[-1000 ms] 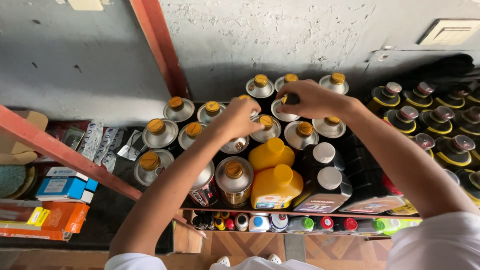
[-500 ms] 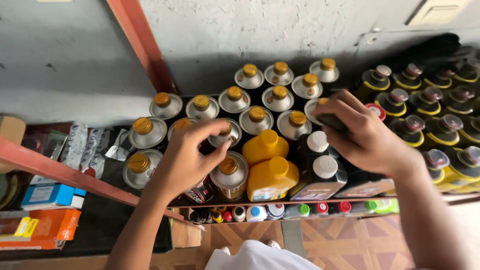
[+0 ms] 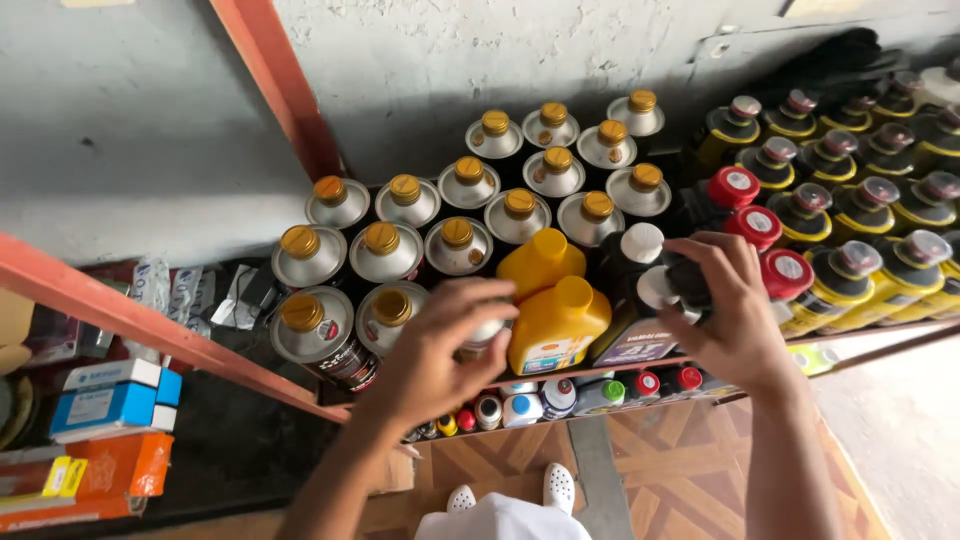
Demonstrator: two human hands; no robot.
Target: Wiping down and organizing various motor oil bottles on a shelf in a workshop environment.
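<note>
A: Left hand (image 3: pixel 440 345)?

B: Closed over the top of a silver can (image 3: pixel 480 335) at the shelf's (image 3: pixel 600 368) front edge, fingers curled round the shoulder; cap hidden under the palm.

A: Right hand (image 3: pixel 730 310)?

B: Clamped on a dark bottle (image 3: pixel 672 290) with a white cap, also at the front edge, just right of the yellow bottles (image 3: pixel 555 310). Fingers wrapped round the neck and shoulder. The hands are held apart, one item each.

A: Surroundings?

B: More gold-capped cans (image 3: pixel 460 235) packed in rows from front to back, left of centre. Red-capped bottles (image 3: pixel 755 225) touching the right hand's side, yellow-and-black bottles (image 3: pixel 880 210) toward the right end. Small bottles (image 3: pixel 540 400) seen on a lower shelf. Boxes (image 3: pixel 110 400) low left, beyond an orange frame bar (image 3: pixel 150 325).

A: Handling?

B: The can is judged stiff metal, smooth, probably heavy if full, likely slippery at the sloped shoulder; best gripped round the body below the shoulder, not by the cap. The bottle is judged rigid plastic, moderately heavy; neck grip is fine, the body is surer. Tight packing means neighbours could be knocked when anything is lifted.
</note>
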